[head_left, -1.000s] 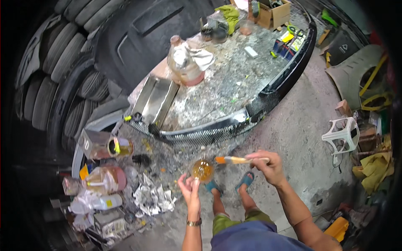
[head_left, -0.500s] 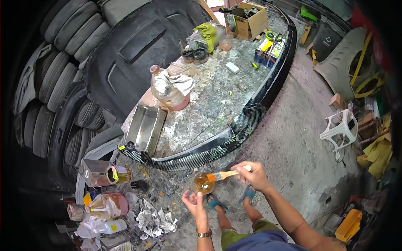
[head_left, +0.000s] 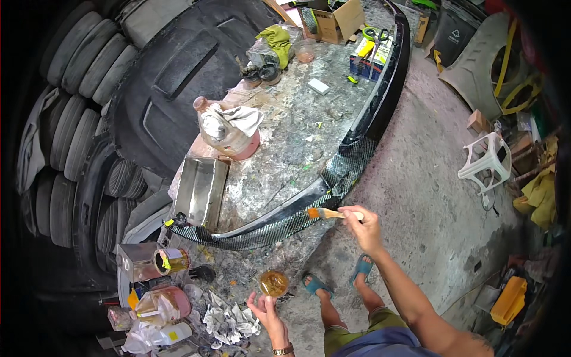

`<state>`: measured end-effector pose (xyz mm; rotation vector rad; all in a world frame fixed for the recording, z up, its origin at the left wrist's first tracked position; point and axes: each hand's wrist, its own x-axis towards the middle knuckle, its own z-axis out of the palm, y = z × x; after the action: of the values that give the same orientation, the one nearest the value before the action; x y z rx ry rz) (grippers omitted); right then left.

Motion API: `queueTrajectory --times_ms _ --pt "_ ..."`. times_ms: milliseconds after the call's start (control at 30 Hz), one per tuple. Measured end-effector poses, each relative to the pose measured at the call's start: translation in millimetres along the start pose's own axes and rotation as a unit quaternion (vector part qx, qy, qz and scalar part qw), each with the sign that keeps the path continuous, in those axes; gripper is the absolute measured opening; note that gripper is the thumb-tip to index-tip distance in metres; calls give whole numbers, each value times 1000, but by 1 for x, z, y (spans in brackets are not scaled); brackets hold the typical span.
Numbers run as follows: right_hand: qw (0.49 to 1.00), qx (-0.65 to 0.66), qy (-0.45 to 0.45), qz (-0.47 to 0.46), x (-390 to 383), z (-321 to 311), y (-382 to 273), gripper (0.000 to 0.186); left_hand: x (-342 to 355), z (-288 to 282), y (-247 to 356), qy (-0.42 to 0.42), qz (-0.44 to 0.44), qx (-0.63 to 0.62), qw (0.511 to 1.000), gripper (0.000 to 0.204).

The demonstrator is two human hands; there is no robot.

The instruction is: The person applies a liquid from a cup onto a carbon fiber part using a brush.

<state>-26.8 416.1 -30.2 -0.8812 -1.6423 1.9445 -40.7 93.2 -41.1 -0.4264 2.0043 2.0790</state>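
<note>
My right hand is closed round the pale wooden handle of a paintbrush. The orange bristles are at the front edge of a long curved black part covered in woven carbon-look cloth; they appear to touch it. Lower and to the left, my left hand grips a small clear cup of amber liquid, with the thumb against its near side and other fingers apart. The cup is below the part, away from the brush.
On the table stand a metal tray, a large plastic bottle with a white rag, and a cardboard box. Tins, bottles and crumpled paper crowd the lower left. A white stool is on the right.
My right hand has lifted the paintbrush out of the cup and brought it up to the carbon-look part. The left hand with the cup has shifted slightly down and left.
</note>
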Motion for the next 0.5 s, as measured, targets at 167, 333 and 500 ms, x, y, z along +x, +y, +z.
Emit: queueTrajectory --times_ms 167,333,500 --pt "996 -22 -83 3 -24 23 -14 17 -6 -4 7 13 0 -13 1000 52" --pt "986 -32 -126 -104 -22 78 8 16 -9 0 10 4 -7 -23 1000 56" --pt "990 -77 -66 -97 -13 63 13 16 -9 1 12 4 -8 -19 1000 57"
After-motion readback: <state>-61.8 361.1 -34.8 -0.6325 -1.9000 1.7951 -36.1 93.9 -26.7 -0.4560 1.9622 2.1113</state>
